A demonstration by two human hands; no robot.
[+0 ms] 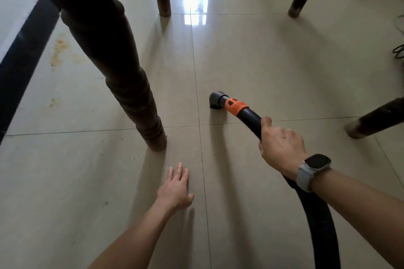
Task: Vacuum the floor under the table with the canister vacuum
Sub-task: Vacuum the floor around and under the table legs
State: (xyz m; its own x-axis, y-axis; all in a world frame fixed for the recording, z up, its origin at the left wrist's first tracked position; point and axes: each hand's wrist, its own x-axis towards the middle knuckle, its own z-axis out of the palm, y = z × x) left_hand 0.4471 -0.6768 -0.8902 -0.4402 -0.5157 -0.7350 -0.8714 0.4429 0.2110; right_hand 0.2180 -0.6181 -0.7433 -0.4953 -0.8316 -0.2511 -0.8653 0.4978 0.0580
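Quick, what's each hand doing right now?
Left hand: open, fingers straight, flat toward the floor.
Right hand: gripping the vacuum hose.

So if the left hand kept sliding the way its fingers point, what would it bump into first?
Probably the near table leg. The left hand lies open on the floor, fingers pointing ahead and slightly right, so it might just slip past the leg's foot. Depth is hard to judge here.
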